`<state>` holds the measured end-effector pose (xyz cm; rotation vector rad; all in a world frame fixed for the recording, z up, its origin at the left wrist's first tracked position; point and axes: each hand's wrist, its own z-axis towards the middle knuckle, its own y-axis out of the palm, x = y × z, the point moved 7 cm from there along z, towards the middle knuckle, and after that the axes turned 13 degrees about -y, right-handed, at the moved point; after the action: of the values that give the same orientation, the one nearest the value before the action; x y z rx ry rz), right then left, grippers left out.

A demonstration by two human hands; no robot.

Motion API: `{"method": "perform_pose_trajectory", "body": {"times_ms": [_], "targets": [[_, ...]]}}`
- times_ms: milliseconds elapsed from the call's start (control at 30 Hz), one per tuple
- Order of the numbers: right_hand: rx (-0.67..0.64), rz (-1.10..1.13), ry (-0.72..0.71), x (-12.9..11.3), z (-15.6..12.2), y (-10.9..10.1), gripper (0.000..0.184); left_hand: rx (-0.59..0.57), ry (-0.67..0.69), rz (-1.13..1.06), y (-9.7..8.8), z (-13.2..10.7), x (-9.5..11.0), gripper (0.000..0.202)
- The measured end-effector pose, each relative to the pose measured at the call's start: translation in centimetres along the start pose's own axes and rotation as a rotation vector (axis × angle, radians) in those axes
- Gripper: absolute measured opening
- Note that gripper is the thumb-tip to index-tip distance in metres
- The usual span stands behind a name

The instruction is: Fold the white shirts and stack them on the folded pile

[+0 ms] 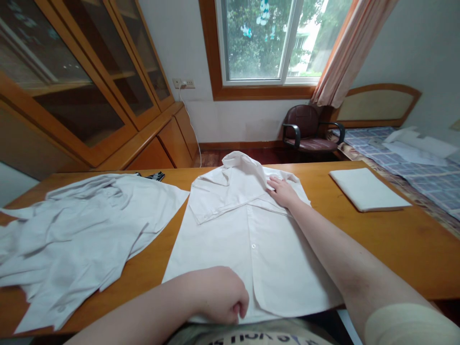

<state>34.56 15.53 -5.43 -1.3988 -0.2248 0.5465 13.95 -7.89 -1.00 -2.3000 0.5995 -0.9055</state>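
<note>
A white button-up shirt (215, 244) lies front up on the wooden table before me. Its sleeves are folded across the upper part, and the collar end points away from me. My right hand (282, 191) rests on the folded cloth near the collar, fingers stretched out and palm down. Close to the shirt's bottom hem, my left hand (224, 296) is curled into a loose fist against the cloth, and I see nothing in it. To the left lies a second white shirt (82, 230), loosely heaped and wrinkled.
On the table (388, 249), a flat white folded stack (368, 188) lies at the right. A small dark item (155, 176) sits behind the heaped shirt. Beyond are a glass-fronted cabinet (134, 115), a brown armchair (307, 127) and a bed (413, 158).
</note>
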Motion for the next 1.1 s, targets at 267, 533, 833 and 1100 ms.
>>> {"method": "perform_pose_trajectory", "body": {"times_ms": [267, 533, 833, 1100], "targets": [[0.012, 0.012, -0.005, 0.0, 0.0, -0.1, 0.045, 0.593, -0.385, -0.130, -10.6, 2.7, -10.5, 0.034], [0.091, 0.088, 0.007, 0.2, -0.4, -0.7, 0.039, 0.743, -0.686, -0.054, -14.2, 8.0, -17.3, 0.059], [0.721, 0.209, 0.224, 4.6, -3.7, -4.2, 0.033, 1.336, -0.549, -0.381, -15.0, 5.1, -21.1, 0.028], [1.051, 0.490, 0.530, 6.9, -6.8, -4.0, 0.024, 1.642, -0.629, -0.794, -13.4, -0.3, -24.2, 0.028]]}}
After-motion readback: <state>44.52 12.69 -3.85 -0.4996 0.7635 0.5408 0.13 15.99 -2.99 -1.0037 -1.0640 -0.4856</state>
